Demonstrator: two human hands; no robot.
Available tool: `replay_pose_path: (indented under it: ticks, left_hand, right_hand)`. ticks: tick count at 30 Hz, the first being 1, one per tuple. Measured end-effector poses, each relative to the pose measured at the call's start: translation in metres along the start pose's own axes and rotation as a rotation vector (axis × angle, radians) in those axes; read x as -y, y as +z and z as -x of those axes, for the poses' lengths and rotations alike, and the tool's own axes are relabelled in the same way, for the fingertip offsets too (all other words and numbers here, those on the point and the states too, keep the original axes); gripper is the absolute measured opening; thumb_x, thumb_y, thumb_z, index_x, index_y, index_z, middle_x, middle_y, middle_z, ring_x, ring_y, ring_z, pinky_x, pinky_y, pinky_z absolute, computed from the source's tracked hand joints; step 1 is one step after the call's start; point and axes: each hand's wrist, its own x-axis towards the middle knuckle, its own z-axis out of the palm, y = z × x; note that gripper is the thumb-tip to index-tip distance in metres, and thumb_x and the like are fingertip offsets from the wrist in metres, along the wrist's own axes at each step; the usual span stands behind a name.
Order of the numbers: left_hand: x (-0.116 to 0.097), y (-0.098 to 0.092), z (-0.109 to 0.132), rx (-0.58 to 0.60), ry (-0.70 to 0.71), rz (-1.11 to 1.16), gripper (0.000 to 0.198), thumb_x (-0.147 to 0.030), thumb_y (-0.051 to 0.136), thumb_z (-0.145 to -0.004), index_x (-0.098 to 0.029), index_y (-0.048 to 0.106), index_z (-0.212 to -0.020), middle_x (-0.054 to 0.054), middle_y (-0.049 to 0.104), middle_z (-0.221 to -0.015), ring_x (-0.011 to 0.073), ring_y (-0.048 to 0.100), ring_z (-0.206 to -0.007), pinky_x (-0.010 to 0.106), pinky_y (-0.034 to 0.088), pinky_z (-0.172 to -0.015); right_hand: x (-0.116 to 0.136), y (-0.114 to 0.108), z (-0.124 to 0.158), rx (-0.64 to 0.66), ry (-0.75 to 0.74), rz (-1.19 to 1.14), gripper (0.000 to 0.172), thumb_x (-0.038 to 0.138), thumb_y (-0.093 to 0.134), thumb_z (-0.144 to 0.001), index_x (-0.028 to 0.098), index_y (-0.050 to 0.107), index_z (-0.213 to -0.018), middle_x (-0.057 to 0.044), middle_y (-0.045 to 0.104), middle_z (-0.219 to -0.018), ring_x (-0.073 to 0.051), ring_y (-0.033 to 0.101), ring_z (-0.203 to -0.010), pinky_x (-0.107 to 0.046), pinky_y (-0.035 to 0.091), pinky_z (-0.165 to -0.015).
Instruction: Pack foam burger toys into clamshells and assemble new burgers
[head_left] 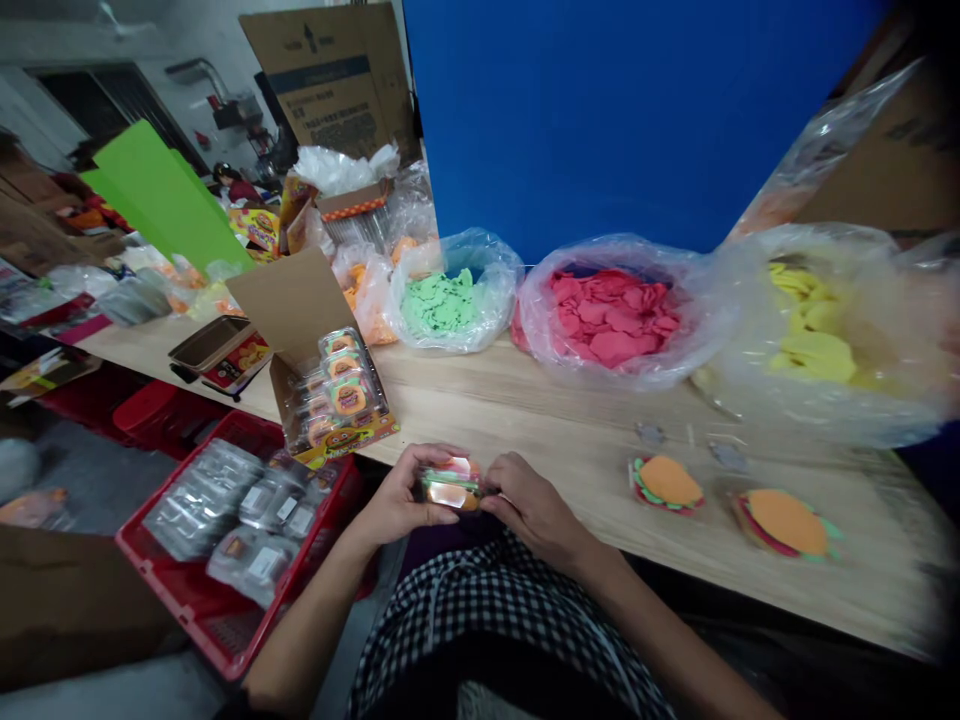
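Between my hands, close to the table's front edge, is a small clear plastic box (pixel 452 487) with a toy burger inside. My left hand (pixel 401 500) wraps round its left side, thumb below and fingers above. My right hand (pixel 529 505) pinches the box's right edge with curled fingers and thumb. Glare on the lid hides part of the contents. Farther right on the table lie two toy burgers, one (pixel 670 482) nearer my hand and another (pixel 787 522) beyond it, each with an orange top over green and red layers.
An open carton (pixel 337 445) of packed burgers stands left of my hands. Below it, a red crate (pixel 225 640) holds clear packages. Bags of green pieces (pixel 442 300), red pieces (pixel 611 315) and yellow pieces (pixel 814 350) line the back, before a blue panel (pixel 622 120).
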Motion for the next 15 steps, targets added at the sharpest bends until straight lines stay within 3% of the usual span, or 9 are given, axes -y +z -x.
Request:
replay_pose_path:
  ticks: [3, 6, 10, 15]
  left_hand:
    - [-0.001, 0.002, -0.001, 0.016, 0.041, -0.018, 0.048, -0.008, 0.073, -0.056, -0.021, 0.050, -0.096, 0.007, 0.052, -0.113, 0.0222, 0.048, -0.106, 0.033, 0.041, -0.085]
    - [0.009, 0.007, 0.004, 0.023, -0.032, 0.079, 0.051, -0.009, 0.073, -0.056, -0.021, 0.049, -0.099, 0.007, 0.051, -0.116, 0.0221, 0.050, -0.103, 0.034, 0.042, -0.083]
    - [0.042, 0.022, 0.025, -0.042, -0.229, 0.225, 0.051, -0.013, 0.074, -0.057, -0.020, 0.048, -0.100, 0.007, 0.053, -0.113, 0.0204, 0.054, -0.095, 0.033, 0.043, -0.079]
    - [0.079, 0.038, 0.056, -0.062, -0.356, 0.286, 0.043, -0.022, 0.074, -0.058, -0.019, 0.053, -0.096, 0.008, 0.053, -0.110, 0.0213, 0.052, -0.096, 0.035, 0.041, -0.081]
  right_hand:
    - [0.000, -0.003, 0.001, -0.012, -0.015, -0.002, 0.022, 0.038, 0.034, -0.089, 0.019, 0.046, -0.090, -0.006, 0.050, -0.084, -0.019, 0.044, -0.079, -0.033, 0.038, -0.069]
    - [0.000, -0.006, 0.005, 0.039, 0.032, -0.027, 0.022, 0.037, 0.033, -0.089, 0.019, 0.046, -0.085, -0.004, 0.049, -0.080, -0.017, 0.043, -0.075, -0.031, 0.037, -0.067]
    - [-0.008, 0.005, 0.022, 0.179, 0.162, -0.086, 0.021, 0.035, 0.035, -0.089, 0.020, 0.047, -0.082, -0.003, 0.049, -0.079, -0.015, 0.044, -0.074, -0.030, 0.037, -0.067]
    - [-0.025, 0.034, 0.062, 0.255, 0.364, -0.168, 0.024, 0.036, 0.035, -0.090, 0.018, 0.045, -0.078, -0.001, 0.047, -0.077, -0.014, 0.043, -0.071, -0.027, 0.037, -0.065]
